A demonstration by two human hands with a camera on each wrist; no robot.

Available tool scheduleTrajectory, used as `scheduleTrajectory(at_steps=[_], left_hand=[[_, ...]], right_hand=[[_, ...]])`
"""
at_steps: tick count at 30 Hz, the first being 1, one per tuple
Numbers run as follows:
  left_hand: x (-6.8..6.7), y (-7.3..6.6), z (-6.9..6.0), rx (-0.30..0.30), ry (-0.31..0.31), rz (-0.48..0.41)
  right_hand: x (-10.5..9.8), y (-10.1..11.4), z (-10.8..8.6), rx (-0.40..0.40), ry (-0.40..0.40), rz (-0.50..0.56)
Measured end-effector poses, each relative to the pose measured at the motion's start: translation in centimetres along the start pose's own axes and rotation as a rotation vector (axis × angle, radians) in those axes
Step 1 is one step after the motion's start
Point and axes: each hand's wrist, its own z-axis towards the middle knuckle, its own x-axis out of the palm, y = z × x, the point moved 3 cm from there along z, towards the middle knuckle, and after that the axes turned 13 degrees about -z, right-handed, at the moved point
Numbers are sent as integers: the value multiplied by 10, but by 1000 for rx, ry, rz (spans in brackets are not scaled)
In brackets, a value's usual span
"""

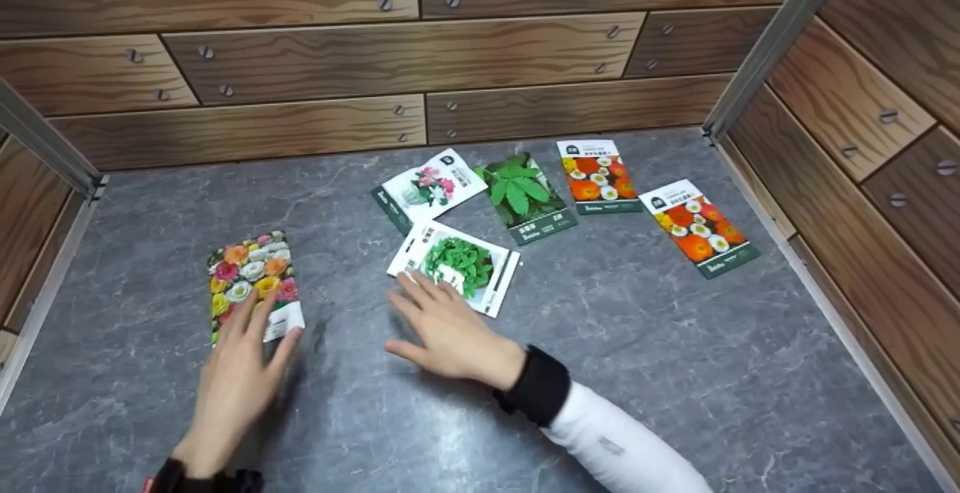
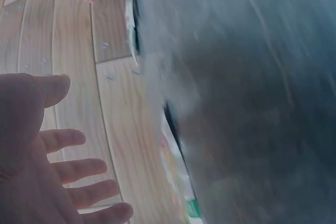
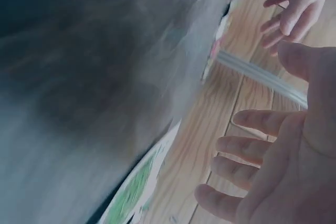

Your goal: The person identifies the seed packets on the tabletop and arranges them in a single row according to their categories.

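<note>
Both hands palm down, fingers loosely extended, gripping nothing. Head view: left hand reaches over the lower end of a mixed-flower packet, at left on the grey worktop; its fingers hide part of the white label strip. Right hand, thumb spread to the side, lies over the near left corner of a leafy-green packet, front and centre. A further white edge shows along that packet's right side; one packet or two, cannot tell.

Other items: pink-flower packet directly behind the leafy-green one, its near corner meeting it; single-leaf packet to the right of that; then a rear orange-flower packet and, farther right, a near orange-flower packet of like print, set at a slant. Wood-patterned panels bound the back and sides, with a metal strip at the right corner.

Left wrist view: fingers and thumb apart, gap visible between them and the packet edge. Worktop blurred; right hand's fingertips at top.

Right wrist view: fingers likewise spread and clear of the green-printed packet below; left hand at upper right, beyond the thumb.
</note>
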Motion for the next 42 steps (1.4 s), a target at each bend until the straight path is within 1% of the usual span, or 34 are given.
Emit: scheduleTrajectory(at_steps=[2,5,7,10,14,17,19,21,23,26,28,30,32,34,37,40,42], left_hand=[[-3,6,4,-17,13,-1],[-7,16,10,-15,-11,-16],[-11,22,15,-27,-30,-27],[-14,32,22,-73,-52,-60],[-17,46,32,-155,-68,-99],[-18,56,36,-199,-91,-111],[-19,61,37,-232,-98,-111],[-19,63,38,-251,-84,-104],[-19,63,39,-260,-65,-86],[-18,59,41,-246,-32,-72],[-16,55,42,-243,-6,-84],[-15,50,43,-253,23,-113],[-16,45,42,-265,31,-157],[-17,39,40,-266,-6,-209],[-19,30,36,-242,-107,-288],[-20,20,31,-204,-212,-350],[-18,12,28,-181,-267,-393]], right_hand=[[1,8,12,-14,27,-15],[3,21,31,-39,66,-20],[5,29,44,-54,87,-26],[9,42,62,-67,117,-34],[13,57,85,-78,139,-52],[14,69,100,-92,141,-65],[14,76,106,-104,141,-70],[15,82,110,-110,142,-73],[16,87,112,-110,143,-81],[16,95,113,-98,134,-109],[15,100,113,-92,121,-126],[15,104,112,-73,104,-105],[14,106,113,-38,74,-31],[13,103,114,32,33,112],[10,94,117,176,-44,425],[10,81,117,340,-115,752],[11,72,114,440,-147,933]])
